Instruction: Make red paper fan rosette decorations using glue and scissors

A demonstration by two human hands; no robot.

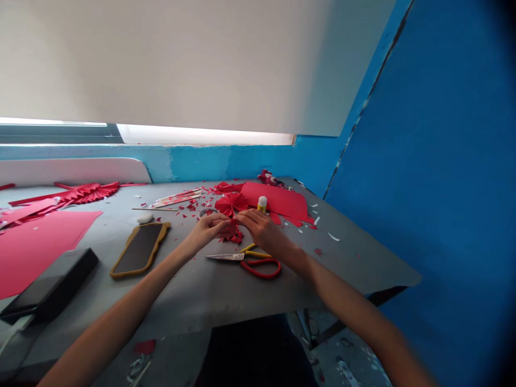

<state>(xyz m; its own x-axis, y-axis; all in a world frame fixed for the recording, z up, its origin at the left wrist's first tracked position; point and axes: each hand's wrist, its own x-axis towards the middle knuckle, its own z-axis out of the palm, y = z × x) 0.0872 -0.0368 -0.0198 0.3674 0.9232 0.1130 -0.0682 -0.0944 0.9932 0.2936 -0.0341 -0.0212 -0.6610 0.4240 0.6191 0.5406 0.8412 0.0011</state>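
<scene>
My left hand and my right hand meet over the grey table, fingers pinched together on a small piece of red folded paper. A red pleated paper rosette lies just behind the hands. A glue stick stands upright beside it. Scissors with red and yellow handles rest on the table just in front of my right wrist. Small red paper scraps are scattered around.
A phone in a yellow case lies to the left, with a dark flat box nearer the table's left front. Red paper sheets and fan folds sit far left; another red sheet lies at the back. A blue wall stands right.
</scene>
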